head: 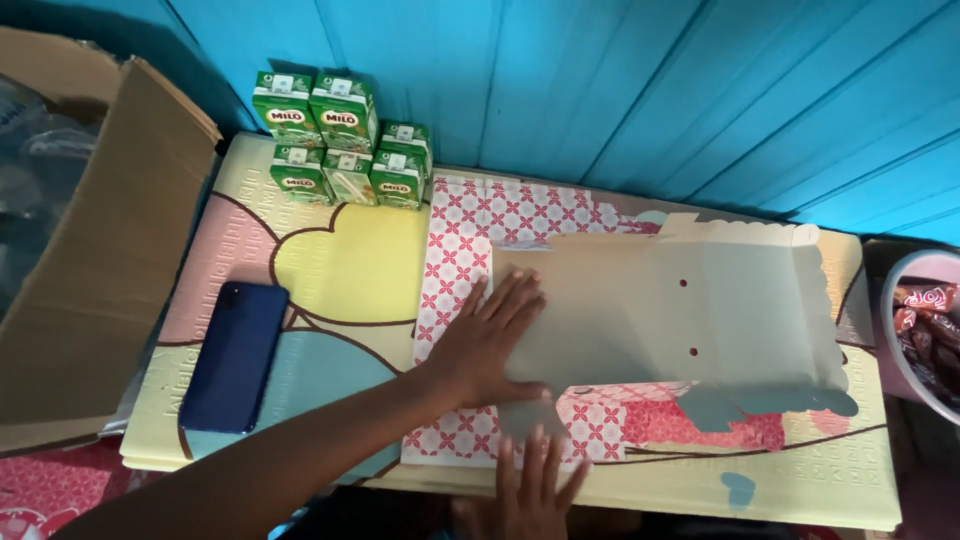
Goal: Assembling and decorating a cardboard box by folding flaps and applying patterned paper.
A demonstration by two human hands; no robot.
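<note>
— What is being pressed down, and by how many hands?

— One flat grey-beige cardboard box blank with scalloped edges (690, 310) is laid over one sheet of pink-and-white patterned paper (470, 240) on the pastel foam mat (350, 270). Two hands are seen: the left hand (485, 345) is spread flat, fingers open, on the blank's left end; the right hand (530, 485) is placed at the near edge, fingers extended and nothing gripped.

— What else is counted?

— Six small green drink cartons (345, 140) are grouped at the mat's far corner. One dark blue phone (233, 355) is laid on the left, beside one open brown cardboard box (100, 250). One bowl of wrapped sweets (925, 330) is seen at the right.
</note>
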